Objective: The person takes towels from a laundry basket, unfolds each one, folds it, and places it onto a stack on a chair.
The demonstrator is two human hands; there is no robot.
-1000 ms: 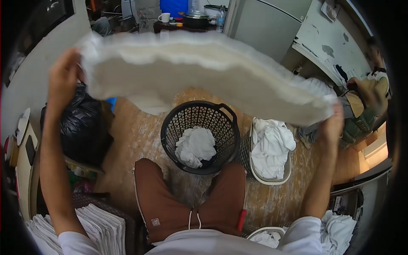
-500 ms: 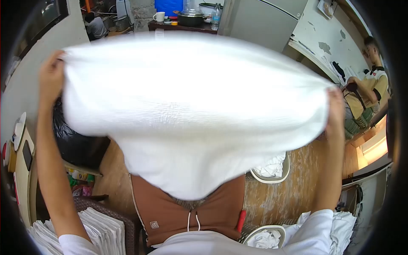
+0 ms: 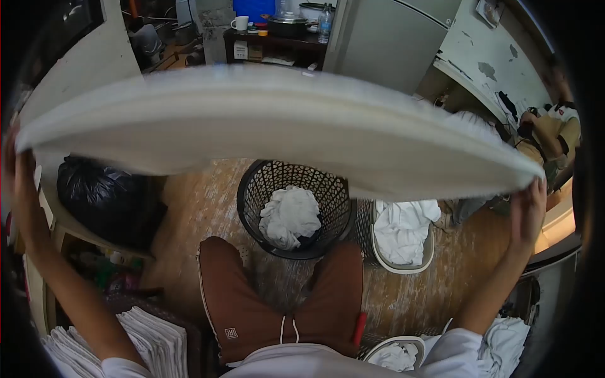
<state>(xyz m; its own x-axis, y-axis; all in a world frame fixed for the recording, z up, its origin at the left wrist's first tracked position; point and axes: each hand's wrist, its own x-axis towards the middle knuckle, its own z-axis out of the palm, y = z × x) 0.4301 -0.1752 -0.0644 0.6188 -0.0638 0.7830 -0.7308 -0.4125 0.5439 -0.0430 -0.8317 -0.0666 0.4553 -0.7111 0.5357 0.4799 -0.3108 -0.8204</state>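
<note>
A wide white cloth (image 3: 271, 132) is stretched out in the air in front of me, blurred and billowing upward in the middle. My left hand (image 3: 14, 148) grips one corner at the far left edge of view, partly lost in the dark rim. At the other end, my right hand (image 3: 529, 205) is closed on the opposite corner. Below the cloth, between my knees, a black laundry basket (image 3: 247, 217) holds crumpled white cloth (image 3: 291, 217). Just right of it stands a light-rimmed basket (image 3: 403, 269) with more white cloth (image 3: 406, 233).
A stack of folded white cloths (image 3: 151, 340) lies at my lower left. Another basket (image 3: 372, 353) with white cloth stands by my right hip. A black garbage bag (image 3: 104, 195) sits at left. At right, a person (image 3: 554, 135) sits near the wall. A pot (image 3: 287, 26) stands on the far table.
Both my hands have moved outward and down, pulling the cloth wider. Its lower part has swung up and away, uncovering the black basket and my knees.
</note>
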